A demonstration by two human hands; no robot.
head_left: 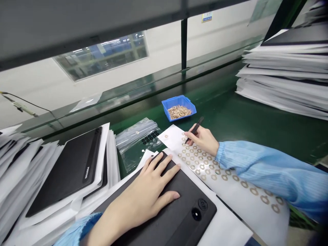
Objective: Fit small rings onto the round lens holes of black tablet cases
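Observation:
My left hand [147, 189] lies flat with fingers spread on a black tablet back cover [179, 218], which has two round camera rings near its right corner. White paper shows under the cover. In my right hand [205, 138] is a pair of black tweezers [197, 125], tip pointing down at a white sheet [220, 191] that carries rows of tan ring-shaped stickers [202, 167]. The tips are close to the rings at the sheet's upper part; whether they grip one is too small to tell.
A blue bin [167, 102] of small tan rings stands behind the sheet. Left of it lies a clear plastic bag [133, 136] with black rings. Another black tablet cover [66, 171] tops a paper-layered stack at left. A tall stack [287, 82] rises at right on the green table [225, 112].

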